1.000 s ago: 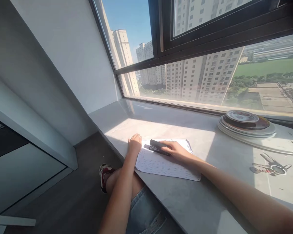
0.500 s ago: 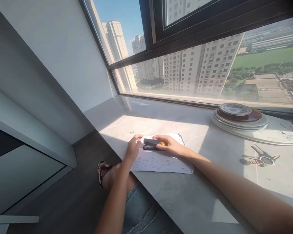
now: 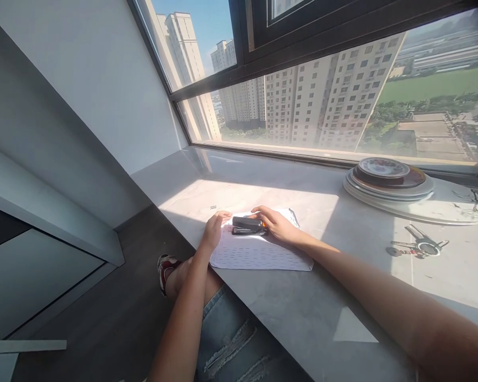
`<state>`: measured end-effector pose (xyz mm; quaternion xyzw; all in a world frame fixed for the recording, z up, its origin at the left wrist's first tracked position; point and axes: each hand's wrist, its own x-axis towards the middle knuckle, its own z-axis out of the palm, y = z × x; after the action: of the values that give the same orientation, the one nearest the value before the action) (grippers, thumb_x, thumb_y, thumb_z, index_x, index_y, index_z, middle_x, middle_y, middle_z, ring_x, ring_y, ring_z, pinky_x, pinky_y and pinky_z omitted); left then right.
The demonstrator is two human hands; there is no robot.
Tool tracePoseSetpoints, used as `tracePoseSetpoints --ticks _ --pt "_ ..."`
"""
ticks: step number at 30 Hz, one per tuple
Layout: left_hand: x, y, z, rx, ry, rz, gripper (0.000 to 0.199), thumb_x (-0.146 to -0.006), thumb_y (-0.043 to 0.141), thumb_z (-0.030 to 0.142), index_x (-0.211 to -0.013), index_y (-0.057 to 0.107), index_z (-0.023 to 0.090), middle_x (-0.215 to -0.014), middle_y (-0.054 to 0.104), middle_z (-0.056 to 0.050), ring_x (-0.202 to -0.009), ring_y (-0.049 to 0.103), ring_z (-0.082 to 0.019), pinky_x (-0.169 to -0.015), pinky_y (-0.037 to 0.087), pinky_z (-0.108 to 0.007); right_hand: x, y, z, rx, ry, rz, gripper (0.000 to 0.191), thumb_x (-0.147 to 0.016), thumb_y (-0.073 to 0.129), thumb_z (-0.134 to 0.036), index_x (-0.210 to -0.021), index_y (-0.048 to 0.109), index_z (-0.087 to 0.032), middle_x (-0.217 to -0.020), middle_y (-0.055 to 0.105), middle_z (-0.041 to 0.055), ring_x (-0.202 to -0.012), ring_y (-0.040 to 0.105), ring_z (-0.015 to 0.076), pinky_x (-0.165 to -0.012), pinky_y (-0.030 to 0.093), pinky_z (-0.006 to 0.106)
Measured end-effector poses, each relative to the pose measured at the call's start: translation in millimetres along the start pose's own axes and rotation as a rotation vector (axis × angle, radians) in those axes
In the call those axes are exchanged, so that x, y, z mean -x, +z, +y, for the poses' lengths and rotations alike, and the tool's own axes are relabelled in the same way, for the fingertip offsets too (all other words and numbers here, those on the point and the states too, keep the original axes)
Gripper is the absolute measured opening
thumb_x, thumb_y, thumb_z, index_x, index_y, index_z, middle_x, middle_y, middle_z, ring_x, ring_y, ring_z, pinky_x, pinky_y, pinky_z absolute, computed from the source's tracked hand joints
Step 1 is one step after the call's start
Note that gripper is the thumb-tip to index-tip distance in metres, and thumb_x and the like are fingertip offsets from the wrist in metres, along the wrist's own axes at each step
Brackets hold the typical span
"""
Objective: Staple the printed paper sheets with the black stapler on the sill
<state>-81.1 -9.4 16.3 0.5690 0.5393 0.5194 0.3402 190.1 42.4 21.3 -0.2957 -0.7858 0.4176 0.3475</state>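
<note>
A black stapler (image 3: 248, 225) with an orange patch near its right end lies over the upper part of the printed white paper sheets (image 3: 263, 255), its jaws parted at the left. My right hand (image 3: 278, 223) wraps the stapler's right end with its fingers. At the papers' upper left edge is my left hand (image 3: 215, 228), its fingertips closed on the sheets' edge, left of the stapler. Part of the stapler's right end is hidden by my right hand.
Stacked plates (image 3: 386, 180) stand on a large white platter (image 3: 462, 207) by the window at the right. Keys with a round fob (image 3: 427, 247) lie before them. A few staples (image 3: 213, 207) rest beyond my left hand. The counter's front edge runs diagonally above my legs.
The view has tilted, so the counter and everything on it sit slightly higher. The stapler's top arm looks more raised, and my right hand's fingers have shifted on its right end.
</note>
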Motion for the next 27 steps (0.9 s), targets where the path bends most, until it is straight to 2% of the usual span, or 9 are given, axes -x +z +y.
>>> tracePoseSetpoints --ticks 7,11,13,17,21,27 --pt "1.9 0.3 1.4 0.005 -0.022 0.025 0.037 -0.104 0.05 0.049 -0.111 0.073 0.021 -0.122 0.079 -0.013 -0.119 0.074 -0.029 -0.111 0.056 -0.047 4.1 5.4 1.4 0.144 0.055 0.02 0.024 -0.108 0.047 -0.032 -0.126 0.06 -0.024 -0.128 0.078 0.0148 -0.111 0.072 0.0285 -0.096 0.054 0.042" --pt "2.5 0.9 4.9 -0.011 -0.012 0.011 0.037 -0.106 0.051 0.051 -0.108 0.074 0.022 -0.12 0.079 -0.013 -0.118 0.074 -0.03 -0.111 0.056 -0.048 5.5 5.0 -5.4 0.37 0.098 0.161 0.017 -0.106 0.046 -0.026 -0.117 0.059 -0.022 -0.118 0.073 0.0154 -0.103 0.066 0.0273 -0.089 0.048 0.037" --pt "2.3 1.2 5.4 -0.015 -0.007 0.013 0.038 -0.106 0.051 0.053 -0.108 0.074 0.022 -0.119 0.079 -0.013 -0.117 0.075 -0.031 -0.111 0.057 -0.048 6.4 4.5 -10.8 0.458 0.167 0.185 0.016 -0.107 0.045 -0.025 -0.117 0.057 -0.022 -0.106 0.071 0.0126 -0.093 0.063 0.0259 -0.083 0.044 0.035" --pt "1.9 1.3 3.6 -0.034 -0.004 0.012 0.039 -0.107 0.05 0.053 -0.109 0.073 0.021 -0.118 0.079 -0.012 -0.117 0.075 -0.031 -0.11 0.057 -0.048 8.4 4.8 -22.5 0.582 0.314 0.066 0.018 -0.105 0.048 -0.026 -0.12 0.057 -0.021 -0.078 0.062 0.0044 -0.069 0.053 0.0224 -0.069 0.034 0.032" --pt "1.3 1.2 0.8 -0.07 -0.013 0.014 0.039 -0.107 0.049 0.052 -0.11 0.073 0.022 -0.119 0.079 -0.011 -0.119 0.074 -0.031 -0.108 0.058 -0.047 8.9 5.9 -24.5 0.636 0.332 0.075 0.021 -0.101 0.053 -0.026 -0.12 0.06 -0.021 -0.075 0.061 0.0043 -0.067 0.052 0.0222 -0.065 0.032 0.031" --pt "1.4 2.5 3.5 -0.068 -0.015 0.018 0.037 -0.105 0.053 0.052 -0.108 0.073 0.022 -0.118 0.079 -0.011 -0.118 0.073 -0.031 -0.109 0.056 -0.046 8.0 6.3 -12.4 0.563 0.252 0.108 0.025 -0.101 0.049 -0.031 -0.12 0.064 -0.024 -0.07 0.062 0.0032 -0.061 0.052 0.0229 -0.061 0.035 0.032"
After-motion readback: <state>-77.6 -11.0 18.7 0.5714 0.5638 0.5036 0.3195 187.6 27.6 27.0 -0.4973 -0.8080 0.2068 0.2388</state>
